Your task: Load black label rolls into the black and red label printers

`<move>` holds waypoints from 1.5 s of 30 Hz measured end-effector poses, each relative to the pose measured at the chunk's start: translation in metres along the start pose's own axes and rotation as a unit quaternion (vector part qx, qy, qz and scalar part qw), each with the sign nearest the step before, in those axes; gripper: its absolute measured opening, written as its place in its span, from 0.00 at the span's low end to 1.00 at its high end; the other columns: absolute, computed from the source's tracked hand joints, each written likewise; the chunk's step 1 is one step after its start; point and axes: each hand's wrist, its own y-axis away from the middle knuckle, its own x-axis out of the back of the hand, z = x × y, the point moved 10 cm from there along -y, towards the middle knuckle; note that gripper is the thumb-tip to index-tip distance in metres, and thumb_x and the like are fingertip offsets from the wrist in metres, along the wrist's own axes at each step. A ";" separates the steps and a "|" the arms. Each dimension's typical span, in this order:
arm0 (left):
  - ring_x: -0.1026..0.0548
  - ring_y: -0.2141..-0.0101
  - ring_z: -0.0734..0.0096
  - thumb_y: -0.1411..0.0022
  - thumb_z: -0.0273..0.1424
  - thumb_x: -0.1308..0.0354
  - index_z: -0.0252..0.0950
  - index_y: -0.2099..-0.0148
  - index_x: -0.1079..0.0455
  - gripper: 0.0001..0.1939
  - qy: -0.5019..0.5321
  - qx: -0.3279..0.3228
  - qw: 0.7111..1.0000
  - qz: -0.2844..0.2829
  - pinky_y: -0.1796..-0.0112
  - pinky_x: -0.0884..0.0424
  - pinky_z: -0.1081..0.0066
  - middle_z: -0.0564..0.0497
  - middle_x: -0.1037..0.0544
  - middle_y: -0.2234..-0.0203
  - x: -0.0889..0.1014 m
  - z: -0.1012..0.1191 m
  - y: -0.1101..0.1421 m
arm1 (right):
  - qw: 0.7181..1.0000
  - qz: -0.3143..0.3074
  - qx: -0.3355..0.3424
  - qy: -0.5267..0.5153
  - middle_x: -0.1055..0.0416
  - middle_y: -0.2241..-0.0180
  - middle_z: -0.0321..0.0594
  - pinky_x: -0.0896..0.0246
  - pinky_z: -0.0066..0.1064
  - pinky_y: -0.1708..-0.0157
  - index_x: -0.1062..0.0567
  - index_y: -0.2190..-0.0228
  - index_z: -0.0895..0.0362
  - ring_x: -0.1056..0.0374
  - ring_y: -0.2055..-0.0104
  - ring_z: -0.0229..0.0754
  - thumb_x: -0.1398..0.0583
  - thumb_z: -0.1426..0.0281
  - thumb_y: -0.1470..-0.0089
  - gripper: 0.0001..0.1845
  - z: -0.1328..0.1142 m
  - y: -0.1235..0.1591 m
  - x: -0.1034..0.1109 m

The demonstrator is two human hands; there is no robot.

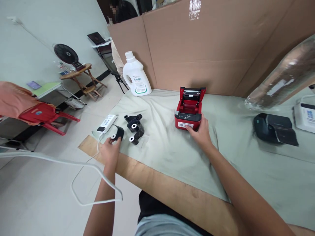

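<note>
Nearest the wearer, a bare wooden edge runs on the near side of the red printer; the green cloth spread under the printer stops short of it. Left of the printer and slightly nearer, the left hand is curled with thumb and fingers closed on a black roll, gripped at its near end, which would leave the loose tail free above. The right hand is part-open and has hold of the printer's near right corner, thumb on the front face, fingers along the side, presumably to steady it. The printer stands upright on the cloth, its lid raised and leaning back, so that the well faces upward. Between it and the left hand lie more black rolls, partly unwound; farther left is a white power strip. Well right of the printer sits a black device, too blurred to identify. Beyond the printer to the left stands a white bottle; directly behind rises a cardboard panel, apparently serving as a screen. Farthest left, a fan rests on a wooden stool.
</note>
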 end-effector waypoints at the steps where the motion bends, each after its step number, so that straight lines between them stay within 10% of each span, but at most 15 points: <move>1: 0.20 0.57 0.46 0.39 0.52 0.42 0.41 0.56 0.25 0.21 0.011 0.008 1.000 -0.002 0.57 0.27 0.55 0.44 0.16 0.59 -0.001 0.000 0.002 | 1.000 -0.002 0.000 0.000 0.37 0.41 0.54 0.42 0.54 0.38 0.43 0.34 0.55 0.42 0.38 0.58 0.33 0.53 0.48 0.47 0.001 0.000 0.000; 6: 0.23 0.52 0.42 0.43 0.52 0.38 0.41 0.55 0.26 0.22 0.035 0.015 0.999 -0.025 0.52 0.29 0.51 0.43 0.17 0.55 -0.005 0.006 0.008 | 1.000 0.003 0.003 0.002 0.37 0.42 0.54 0.43 0.54 0.38 0.43 0.34 0.55 0.42 0.38 0.59 0.34 0.53 0.49 0.47 0.001 0.000 0.000; 11: 0.25 0.52 0.50 0.35 0.51 0.45 0.36 0.44 0.31 0.27 0.049 -0.065 0.990 0.117 0.48 0.32 0.54 0.40 0.22 0.49 0.036 0.034 0.033 | 1.000 0.003 0.007 -0.001 0.36 0.43 0.53 0.42 0.53 0.39 0.43 0.34 0.55 0.41 0.39 0.58 0.33 0.54 0.49 0.47 0.000 0.000 0.000; 19: 0.24 0.68 0.63 0.44 0.48 0.35 0.37 0.58 0.24 0.20 0.179 -0.076 0.976 -0.101 0.64 0.30 0.66 0.50 0.22 0.71 -0.023 0.069 0.057 | 1.000 0.001 0.000 -0.005 0.38 0.42 0.54 0.43 0.54 0.37 0.45 0.33 0.57 0.42 0.38 0.59 0.33 0.53 0.50 0.51 0.009 -0.001 -0.004; 26: 0.19 0.66 0.63 0.53 0.41 0.29 0.35 0.61 0.30 0.22 0.525 -0.007 0.832 -0.178 0.75 0.35 0.75 0.48 0.20 0.68 -0.042 0.122 0.069 | 0.989 0.097 0.091 0.062 0.43 0.37 0.58 0.49 0.56 0.35 0.40 0.35 0.58 0.46 0.33 0.60 0.37 0.54 0.45 0.42 -0.036 0.012 0.022; 31: 0.17 0.64 0.59 0.55 0.39 0.25 0.35 0.58 0.29 0.25 0.609 -0.042 0.757 -0.235 0.74 0.30 0.74 0.47 0.19 0.65 -0.049 0.195 0.098 | 0.987 0.016 0.139 0.072 0.26 0.50 0.48 0.44 0.54 0.40 0.23 0.52 0.51 0.36 0.43 0.57 0.43 0.58 0.37 0.17 -0.092 0.019 0.016; 37: 0.19 0.63 0.65 0.55 0.38 0.23 0.35 0.56 0.27 0.26 0.670 -0.038 0.691 -0.267 0.59 0.23 0.65 0.47 0.18 0.62 -0.071 0.266 0.145 | 0.983 -0.105 0.031 -0.145 0.22 0.56 0.43 0.30 0.43 0.53 0.22 0.49 0.52 0.27 0.57 0.49 0.39 0.57 0.41 0.21 -0.105 0.019 -0.009; 45: 0.23 0.58 0.65 0.44 0.42 0.29 0.37 0.56 0.25 0.19 0.613 -0.067 0.768 -0.176 0.55 0.27 0.68 0.46 0.20 0.61 -0.075 0.259 0.167 | 0.957 -0.175 -0.042 -0.226 0.24 0.47 0.47 0.30 0.45 0.47 0.32 0.37 0.54 0.26 0.49 0.49 0.40 0.61 0.42 0.32 -0.089 0.007 -0.005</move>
